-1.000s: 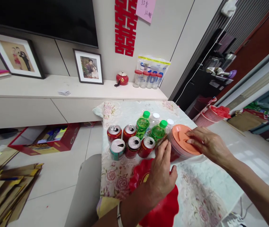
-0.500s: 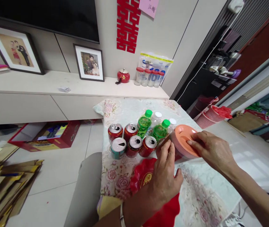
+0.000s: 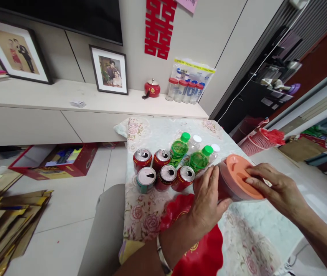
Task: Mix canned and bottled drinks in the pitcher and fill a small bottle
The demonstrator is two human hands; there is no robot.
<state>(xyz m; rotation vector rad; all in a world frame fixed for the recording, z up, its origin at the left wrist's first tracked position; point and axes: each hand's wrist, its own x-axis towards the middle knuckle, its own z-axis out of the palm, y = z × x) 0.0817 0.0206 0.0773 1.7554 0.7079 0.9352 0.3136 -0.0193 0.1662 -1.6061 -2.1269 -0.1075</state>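
Note:
A see-through plastic container [image 3: 225, 183] with an orange lid [image 3: 242, 177] leans over on the tablecloth, its lid facing up and to the right. My right hand [image 3: 277, 186] pinches the lid at its moulded grip. Against the container's near left side my left hand [image 3: 208, 205] is pressed, fingers together and thumb apart, hiding much of the body. Below that hand lies a red scalloped plate [image 3: 209, 249] with gold print. Beside the container stand green-capped bottles [image 3: 199, 159], white-capped bottles [image 3: 195, 143] and several opened drink cans [image 3: 167, 177].
The small table [image 3: 152, 134] wears a floral cloth. Behind it a white cabinet [image 3: 100, 107] holds framed photos [image 3: 108, 69], a red pot [image 3: 152, 89] and red-lidded jars [image 3: 182, 91]. On the floor are a red box [image 3: 77, 163], flattened cardboard [image 3: 16, 222] and a pink basket [image 3: 255, 142].
The container and orange lid have shifted right, with my right hand still on the lid. My left hand has moved slightly right. The camera view has shifted a little.

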